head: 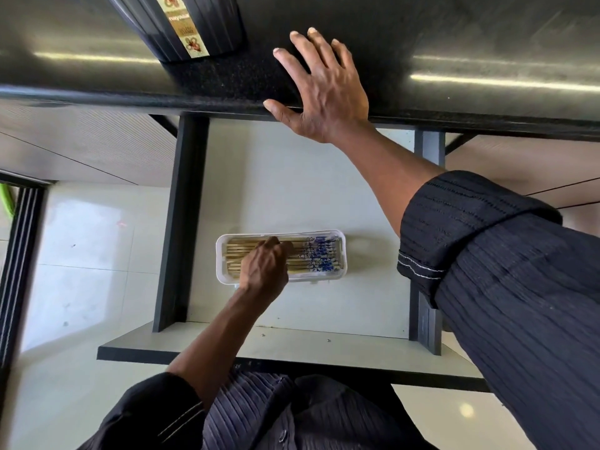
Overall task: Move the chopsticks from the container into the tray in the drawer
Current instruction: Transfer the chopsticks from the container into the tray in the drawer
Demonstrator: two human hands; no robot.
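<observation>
A white rectangular tray (pixel 341 271) lies in the open drawer (pixel 292 190), filled with several wooden chopsticks (pixel 319 254) whose right ends carry a blue pattern. My left hand (pixel 264 266) is down in the tray, fingertips resting on the chopsticks near their plain ends; whether it grips any I cannot tell. My right hand (pixel 321 89) lies flat with fingers spread on the dark countertop (pixel 470 43), holding nothing. A dark ribbed container (pixel 207 24) with a gold label stands on the counter at the upper left; its inside is hidden.
The drawer has dark side rails (pixel 180 222) and a pale front panel (pixel 292 347) near my body. A light tiled floor (pixel 81 254) shows to the left. My dark ribbed sleeve (pixel 503 271) crosses the drawer's right side.
</observation>
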